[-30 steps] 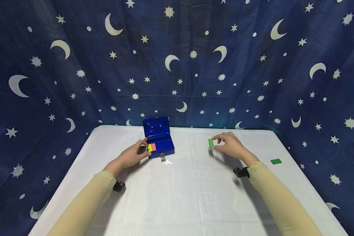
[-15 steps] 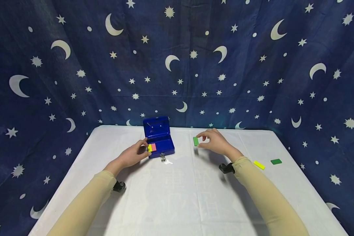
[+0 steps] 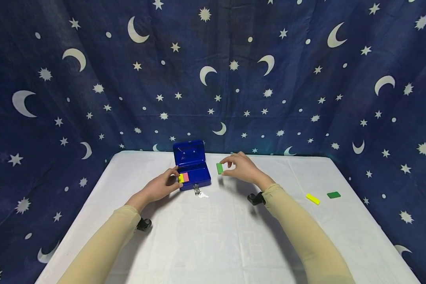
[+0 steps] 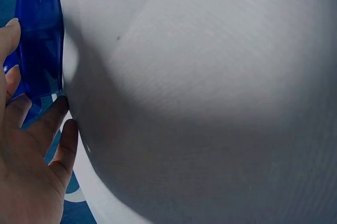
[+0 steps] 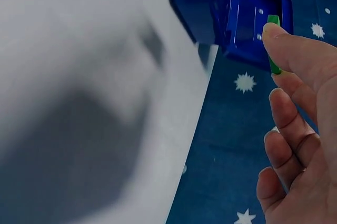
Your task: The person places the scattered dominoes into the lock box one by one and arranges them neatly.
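Note:
A blue metal cash box (image 3: 201, 174) stands at the far side of the table, its lid (image 3: 189, 153) raised. Inside, at the left end, lie a yellow block (image 3: 180, 178) and a pink block (image 3: 185, 177). My left hand (image 3: 157, 187) holds the box's left end, thumb at the front corner and fingers at the back one. Between thumb and index finger, my right hand (image 3: 245, 170) pinches a flat green block (image 3: 219, 169) above the table, just right of the box. In the right wrist view, the green block (image 5: 274, 66) is seen edge-on, overlapping the lid.
Small keys (image 3: 203, 195) hang from the latch (image 3: 197, 189) at the box's front. To the right, a yellow block (image 3: 312, 199) and a dark green block (image 3: 333, 195) lie on the white tablecloth (image 3: 220, 240). A starry curtain (image 3: 234, 98) closes off the back and sides.
My right hand has moved left with the green block, from the right half of the table to beside the box. The yellow block on the table has come into view. My left hand stays put.

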